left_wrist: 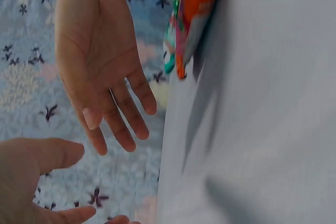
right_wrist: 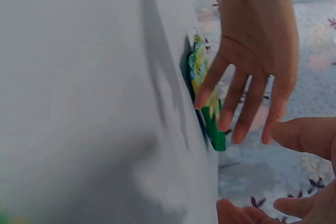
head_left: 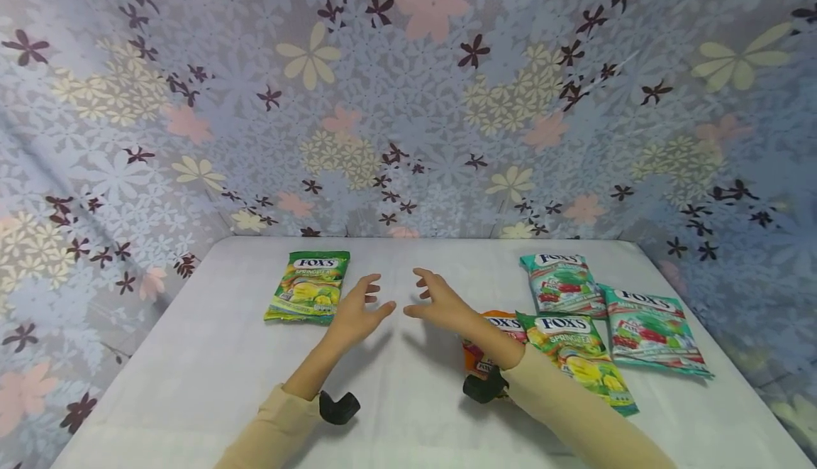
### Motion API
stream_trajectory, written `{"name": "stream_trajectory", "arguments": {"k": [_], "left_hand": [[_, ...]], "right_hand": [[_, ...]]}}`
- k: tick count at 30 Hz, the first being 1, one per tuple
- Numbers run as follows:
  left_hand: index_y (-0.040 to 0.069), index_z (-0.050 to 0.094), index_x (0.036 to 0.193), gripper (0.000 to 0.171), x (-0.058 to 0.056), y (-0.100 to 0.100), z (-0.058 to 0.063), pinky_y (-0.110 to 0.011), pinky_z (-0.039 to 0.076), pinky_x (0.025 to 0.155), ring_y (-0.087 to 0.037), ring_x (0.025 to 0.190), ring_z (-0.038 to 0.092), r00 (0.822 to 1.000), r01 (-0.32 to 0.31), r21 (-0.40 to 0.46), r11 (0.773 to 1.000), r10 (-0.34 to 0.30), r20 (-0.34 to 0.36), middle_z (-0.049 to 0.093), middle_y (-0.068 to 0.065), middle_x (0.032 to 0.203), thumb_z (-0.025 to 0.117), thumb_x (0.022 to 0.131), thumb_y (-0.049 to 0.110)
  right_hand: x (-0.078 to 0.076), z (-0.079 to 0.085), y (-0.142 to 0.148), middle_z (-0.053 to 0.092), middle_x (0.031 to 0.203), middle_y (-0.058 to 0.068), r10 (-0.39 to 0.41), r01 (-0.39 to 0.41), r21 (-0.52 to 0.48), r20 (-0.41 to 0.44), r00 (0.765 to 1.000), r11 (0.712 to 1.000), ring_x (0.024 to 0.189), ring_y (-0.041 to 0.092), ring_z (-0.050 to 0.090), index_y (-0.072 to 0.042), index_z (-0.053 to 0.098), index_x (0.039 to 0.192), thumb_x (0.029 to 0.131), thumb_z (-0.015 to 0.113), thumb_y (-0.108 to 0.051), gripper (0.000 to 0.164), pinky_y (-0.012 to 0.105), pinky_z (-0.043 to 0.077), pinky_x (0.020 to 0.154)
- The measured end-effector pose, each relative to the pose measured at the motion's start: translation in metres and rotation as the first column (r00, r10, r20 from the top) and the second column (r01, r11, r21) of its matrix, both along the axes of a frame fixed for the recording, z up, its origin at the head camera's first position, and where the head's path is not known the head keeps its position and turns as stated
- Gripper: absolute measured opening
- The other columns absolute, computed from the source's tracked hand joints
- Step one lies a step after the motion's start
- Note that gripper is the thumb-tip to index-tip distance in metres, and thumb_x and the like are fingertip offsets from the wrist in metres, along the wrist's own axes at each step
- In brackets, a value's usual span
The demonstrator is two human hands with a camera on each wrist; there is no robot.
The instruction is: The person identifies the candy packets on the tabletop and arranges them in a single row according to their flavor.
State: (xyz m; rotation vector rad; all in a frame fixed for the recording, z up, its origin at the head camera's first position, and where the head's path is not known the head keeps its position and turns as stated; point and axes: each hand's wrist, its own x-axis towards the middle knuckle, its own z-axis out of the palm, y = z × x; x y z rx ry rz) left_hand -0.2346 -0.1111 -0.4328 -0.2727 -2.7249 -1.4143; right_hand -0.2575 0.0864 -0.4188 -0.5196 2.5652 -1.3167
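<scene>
While left hand (head_left: 359,313) and right hand (head_left: 442,303) hang spread, FOX'S reads from both sides

With palms facing each other above the white table (head_left: 408,419), both hands are empty, fingers parted and slightly bent, thumbs out. Near the left hand lies a green-and-yellow packet (head_left: 308,288), its print clear: FOX'S over SPRING TEA. Four more packets are grouped on the right. An orange packet (head_left: 509,326) is partly hidden by the right forearm, leaving OX'S legible; just beside it, a second SPRING TEA packet (head_left: 584,362) shows FOX'S in full. A teal packet (head_left: 564,286) lies farther back, another teal packet (head_left: 654,330) to its right, both headed FOX'S, their smaller lines too blurred to read.
</scene>
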Motion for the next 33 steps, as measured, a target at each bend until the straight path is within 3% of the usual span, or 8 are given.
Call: {"name": "stream_trajectory", "arguments": {"k": [9, 16, 21, 23, 29, 33], "left_hand": [[0.011, 0.042, 0.143, 0.063, 0.012, 0.033, 0.005, -0.048, 0.049, 0.089, -0.034, 0.117, 0.055, 0.988, 0.110, 0.117, 0.987, -0.121, 0.099, 0.056, -0.014, 0.130, 0.067, 0.091, 0.035], [0.014, 0.045, 0.142, 0.061, 0.017, 0.066, 0.010, -0.044, 0.052, 0.084, -0.031, 0.116, 0.056, 0.974, 0.168, 0.185, 0.968, -0.192, 0.120, 0.056, -0.011, 0.130, 0.069, 0.090, 0.035], [0.014, 0.047, 0.140, 0.059, 0.022, 0.089, 0.010, -0.038, 0.055, 0.074, -0.032, 0.115, 0.055, 0.960, 0.209, 0.228, 0.951, -0.244, 0.140, 0.056, -0.012, 0.130, 0.069, 0.090, 0.034], [0.014, 0.048, 0.140, 0.058, 0.024, 0.098, 0.010, -0.036, 0.055, 0.071, -0.032, 0.115, 0.056, 0.953, 0.230, 0.226, 0.946, -0.266, 0.143, 0.056, -0.011, 0.130, 0.069, 0.089, 0.033], [0.013, 0.049, 0.138, 0.056, 0.032, 0.121, 0.012, -0.034, 0.053, 0.081, -0.024, 0.106, 0.062, 0.935, 0.301, 0.182, 0.936, -0.328, 0.138, 0.059, -0.012, 0.127, 0.069, 0.090, 0.034], [0.011, 0.049, 0.139, 0.057, 0.037, 0.134, 0.009, -0.030, 0.053, 0.077, -0.019, 0.103, 0.064, 0.915, 0.334, 0.200, 0.921, -0.368, 0.166, 0.060, -0.010, 0.124, 0.069, 0.090, 0.030]], "right_hand": [[0.021, 0.002, 0.047, 0.040, 0.139, 0.023, -0.001, 0.001, -0.087, -0.001, 1.000, 0.996, 0.120, 0.038, 0.046, -0.003, 0.024, 0.151, 0.091, 0.068, -0.029, 0.079, 0.054, 0.044, 0.094], [0.033, 0.003, 0.076, 0.041, 0.137, 0.025, -0.016, 0.010, -0.109, -0.058, 0.998, 0.994, 0.118, 0.040, 0.049, -0.003, 0.023, 0.150, 0.094, 0.065, -0.026, 0.074, 0.052, 0.045, 0.093], [0.043, 0.004, 0.096, 0.040, 0.139, 0.025, -0.046, 0.039, -0.102, -0.064, 0.997, 0.994, 0.121, 0.042, 0.047, -0.006, 0.022, 0.151, 0.095, 0.064, -0.028, 0.074, 0.052, 0.047, 0.091], [0.047, 0.005, 0.103, 0.040, 0.139, 0.026, -0.063, 0.056, -0.104, -0.069, 0.996, 0.993, 0.121, 0.043, 0.047, -0.005, 0.022, 0.151, 0.094, 0.064, -0.028, 0.074, 0.051, 0.048, 0.090], [0.060, 0.005, 0.123, 0.040, 0.139, 0.027, -0.119, 0.110, -0.111, -0.077, 0.990, 0.988, 0.120, 0.045, 0.047, -0.004, 0.021, 0.151, 0.094, 0.065, -0.026, 0.075, 0.050, 0.051, 0.085], [0.067, 0.004, 0.135, 0.042, 0.137, 0.028, -0.154, 0.145, -0.089, -0.095, 0.984, 0.985, 0.118, 0.043, 0.049, -0.002, 0.021, 0.151, 0.094, 0.065, -0.024, 0.075, 0.054, 0.048, 0.086]]}}
